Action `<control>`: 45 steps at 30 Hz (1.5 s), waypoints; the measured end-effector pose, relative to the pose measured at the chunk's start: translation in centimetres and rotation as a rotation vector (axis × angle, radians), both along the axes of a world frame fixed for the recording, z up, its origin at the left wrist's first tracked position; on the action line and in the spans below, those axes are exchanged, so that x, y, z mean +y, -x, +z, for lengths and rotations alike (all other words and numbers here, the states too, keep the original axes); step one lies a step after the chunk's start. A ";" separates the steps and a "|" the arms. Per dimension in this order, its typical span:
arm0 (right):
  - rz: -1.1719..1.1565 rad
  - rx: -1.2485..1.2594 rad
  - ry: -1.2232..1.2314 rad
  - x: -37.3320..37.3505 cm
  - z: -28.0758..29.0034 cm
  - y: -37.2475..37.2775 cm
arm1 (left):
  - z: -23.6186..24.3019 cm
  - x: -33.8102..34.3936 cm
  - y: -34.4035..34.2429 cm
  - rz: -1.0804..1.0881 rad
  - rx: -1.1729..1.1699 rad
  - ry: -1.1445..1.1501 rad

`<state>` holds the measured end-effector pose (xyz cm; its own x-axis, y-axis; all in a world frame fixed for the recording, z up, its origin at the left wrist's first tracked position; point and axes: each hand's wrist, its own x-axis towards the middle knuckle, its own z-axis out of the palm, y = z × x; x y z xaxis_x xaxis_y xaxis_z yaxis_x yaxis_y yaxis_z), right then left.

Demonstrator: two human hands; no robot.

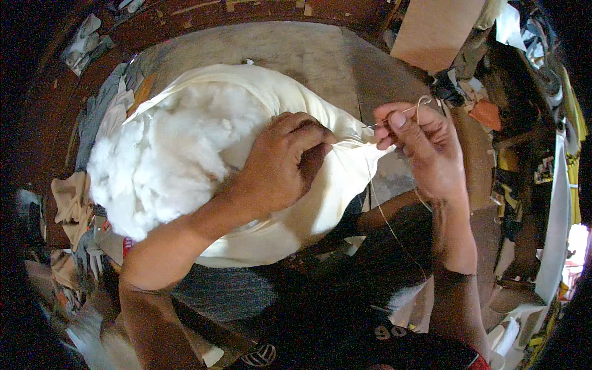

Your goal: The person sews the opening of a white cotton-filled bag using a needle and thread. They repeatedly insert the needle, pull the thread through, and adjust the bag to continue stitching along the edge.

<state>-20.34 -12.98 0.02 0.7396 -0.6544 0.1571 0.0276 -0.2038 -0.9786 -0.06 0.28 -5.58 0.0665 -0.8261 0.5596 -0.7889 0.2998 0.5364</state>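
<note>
Across my lap lies a cream fabric cover point(308, 213), its wide opening toward the left. White fluffy stuffing point(179, 148) fills that opening and bulges out past the edge. My left hand point(287, 160) pinches the gathered cloth near the cover's right end, fingers closed on it. Just to the right, my right hand point(422, 145) grips a thin needle point(377, 124), whose tip is at the cloth. A light thread point(388, 225) hangs from the gathered cloth in a long curve toward my lap, and a loop of it rises above my right fingers.
Beyond the cover is a worn wooden surface point(302, 46). A tan board point(438, 31) leans at the back right. Fabric scraps point(71, 200) and odds and ends lie at the left. More scraps, one of them orange point(486, 115), lie at the right.
</note>
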 end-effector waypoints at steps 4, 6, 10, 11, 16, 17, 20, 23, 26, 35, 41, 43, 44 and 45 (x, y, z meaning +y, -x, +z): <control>-0.094 -0.049 -0.011 0.8 -1.4 0.0 | 0.2 0.2 0.1 0.017 -0.021 -0.023; -0.099 -0.037 -0.024 0.9 -1.5 0.3 | 0.1 0.0 0.1 -0.009 0.023 -0.031; -0.102 0.022 -0.016 1.1 -1.4 0.6 | 0.0 -0.3 0.2 -0.013 0.008 0.057; -0.108 0.029 -0.007 1.2 -1.5 0.6 | 0.0 -0.2 0.2 -0.002 0.012 0.045; -0.093 -0.044 -0.004 1.3 -2.0 0.6 | 0.2 0.0 0.1 0.013 0.012 0.020; -0.088 -0.075 -0.015 1.3 -2.2 0.6 | 0.2 0.0 0.1 0.008 0.011 0.020; -0.114 -0.057 -0.019 1.4 -2.7 0.4 | 0.3 0.0 0.1 0.006 0.009 0.015; -0.129 -0.077 -0.032 1.2 -3.0 0.5 | 0.2 0.0 0.2 0.000 0.018 0.022; -0.164 -0.060 -0.035 1.0 -3.1 0.5 | 0.2 -0.1 0.1 -0.011 0.013 0.016; -0.191 -0.138 -0.037 1.1 -3.2 0.4 | 0.4 0.1 0.1 -0.013 0.006 0.007; -0.218 -0.135 -0.032 1.3 -3.3 0.3 | 0.3 0.0 0.1 -0.007 -0.003 0.007; -0.222 -0.129 -0.041 1.3 -3.4 0.4 | 0.3 0.0 0.1 -0.009 -0.002 0.002; -0.223 -0.126 -0.045 1.3 -3.5 0.4 | 0.3 0.1 0.0 -0.010 0.004 0.004; -0.222 -0.118 -0.039 1.3 -3.5 0.4 | 0.3 0.1 0.1 -0.011 0.006 0.006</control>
<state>-20.76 -11.68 -3.52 0.5555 -0.8058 0.2054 0.1008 -0.1799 -0.9785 -0.12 0.41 -5.25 0.0611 -0.8236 0.5639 -0.7822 0.3114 0.5396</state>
